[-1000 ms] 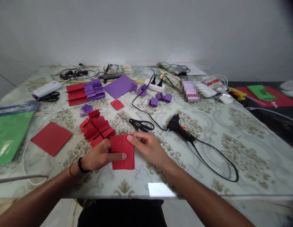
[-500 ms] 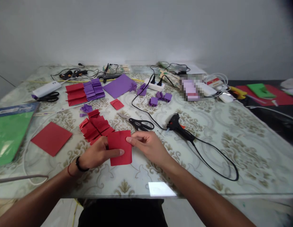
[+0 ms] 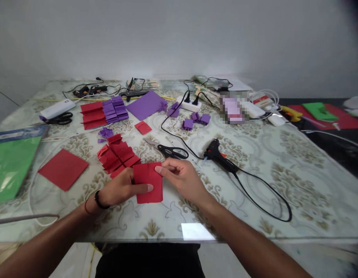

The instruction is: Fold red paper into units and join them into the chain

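Over the near side of the patterned table (image 3: 124, 227), at the near right of the pleated red papers (image 3: 119, 154), gripping with left hand (image 3: 121, 188) and pinching at the far right corner with right hand (image 3: 181, 178) a red sheet (image 3: 146, 175). Could buckle or tear there if tugged unevenly, or slip askew under too light a thumb

A black band (image 3: 98, 200) and red cord (image 3: 86, 207) circle the left wrist (image 3: 92, 204).

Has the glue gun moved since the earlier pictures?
No: against the table, the glue gun shows no shift, still right of the scissors.
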`<state>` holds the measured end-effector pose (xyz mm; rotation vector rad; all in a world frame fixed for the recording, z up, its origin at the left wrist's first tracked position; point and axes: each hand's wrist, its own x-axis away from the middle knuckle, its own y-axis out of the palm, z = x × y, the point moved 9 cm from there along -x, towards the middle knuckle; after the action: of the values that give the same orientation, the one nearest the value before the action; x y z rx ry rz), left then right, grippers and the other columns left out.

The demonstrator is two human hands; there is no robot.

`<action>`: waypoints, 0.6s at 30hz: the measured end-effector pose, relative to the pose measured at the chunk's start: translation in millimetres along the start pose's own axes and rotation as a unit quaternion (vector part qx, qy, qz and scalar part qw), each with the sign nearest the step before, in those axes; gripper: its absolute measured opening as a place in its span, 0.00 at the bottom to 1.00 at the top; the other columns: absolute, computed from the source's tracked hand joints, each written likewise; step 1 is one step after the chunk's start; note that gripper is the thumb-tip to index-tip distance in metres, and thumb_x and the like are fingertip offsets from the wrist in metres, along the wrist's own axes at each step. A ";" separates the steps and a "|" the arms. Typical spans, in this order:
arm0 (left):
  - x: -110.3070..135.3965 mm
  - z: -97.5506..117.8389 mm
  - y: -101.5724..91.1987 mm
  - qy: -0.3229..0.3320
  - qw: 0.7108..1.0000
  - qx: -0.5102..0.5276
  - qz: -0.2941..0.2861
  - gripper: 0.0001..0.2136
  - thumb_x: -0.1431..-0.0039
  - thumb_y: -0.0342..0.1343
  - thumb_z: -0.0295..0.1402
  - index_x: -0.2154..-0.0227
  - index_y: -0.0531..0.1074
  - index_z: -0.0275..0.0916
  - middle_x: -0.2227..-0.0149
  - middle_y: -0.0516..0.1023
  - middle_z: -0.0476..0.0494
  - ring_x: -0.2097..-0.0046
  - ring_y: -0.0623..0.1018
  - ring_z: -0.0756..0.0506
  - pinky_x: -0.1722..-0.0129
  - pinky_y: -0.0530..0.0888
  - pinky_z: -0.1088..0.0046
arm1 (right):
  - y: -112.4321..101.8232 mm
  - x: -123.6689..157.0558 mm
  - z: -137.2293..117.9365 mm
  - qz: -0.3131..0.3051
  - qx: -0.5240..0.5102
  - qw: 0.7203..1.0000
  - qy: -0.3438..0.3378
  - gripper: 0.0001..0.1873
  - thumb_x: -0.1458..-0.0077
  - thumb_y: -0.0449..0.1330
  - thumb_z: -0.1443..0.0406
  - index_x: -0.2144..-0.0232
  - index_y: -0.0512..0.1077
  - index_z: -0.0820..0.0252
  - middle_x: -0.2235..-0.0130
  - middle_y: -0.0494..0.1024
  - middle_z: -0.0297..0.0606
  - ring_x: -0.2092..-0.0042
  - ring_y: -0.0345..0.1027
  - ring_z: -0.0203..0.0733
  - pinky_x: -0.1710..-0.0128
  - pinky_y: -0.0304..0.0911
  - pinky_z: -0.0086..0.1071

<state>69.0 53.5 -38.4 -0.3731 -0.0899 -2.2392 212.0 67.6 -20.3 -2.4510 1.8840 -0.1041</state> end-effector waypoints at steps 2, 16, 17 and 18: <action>0.3 1.3 -3.8 0.005 1.000 -0.012 0.014 0.11 0.39 0.65 0.38 0.63 0.78 0.34 0.69 0.80 0.47 0.68 0.75 0.47 0.68 0.72 0.73 | 3.1 -0.1 2.7 -0.021 -0.010 1.000 0.021 0.18 0.42 0.67 0.50 0.70 0.76 0.59 0.74 0.72 0.30 0.72 0.60 0.36 0.71 0.56 0.31; 5.1 13.9 -22.9 0.071 0.988 -0.098 0.094 0.12 0.35 0.62 0.41 0.65 0.76 0.35 0.69 0.78 0.48 0.68 0.74 0.48 0.69 0.71 0.74 | 10.7 1.8 10.2 -0.080 0.036 0.994 0.058 0.21 0.43 0.68 0.48 0.73 0.78 0.59 0.76 0.70 0.30 0.75 0.55 0.33 0.75 0.48 0.29; 5.5 13.9 -23.7 0.067 0.988 -0.101 0.098 0.12 0.36 0.62 0.41 0.66 0.76 0.35 0.70 0.77 0.48 0.69 0.74 0.48 0.70 0.70 0.74 | 9.3 1.7 10.7 -0.073 0.047 0.995 0.059 0.22 0.43 0.68 0.48 0.75 0.77 0.60 0.78 0.68 0.29 0.76 0.53 0.33 0.76 0.46 0.29; 5.8 13.8 -24.7 0.065 0.987 -0.103 0.102 0.13 0.36 0.63 0.41 0.67 0.76 0.35 0.71 0.76 0.49 0.69 0.74 0.48 0.71 0.70 0.74 | 7.5 1.5 10.6 -0.064 0.056 0.995 0.057 0.23 0.43 0.68 0.48 0.77 0.76 0.60 0.78 0.67 0.28 0.76 0.52 0.32 0.77 0.45 0.29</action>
<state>49.9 67.7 -22.0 -0.3308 0.2411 -2.0673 206.0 64.1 -31.5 -2.5363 1.7081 -0.3530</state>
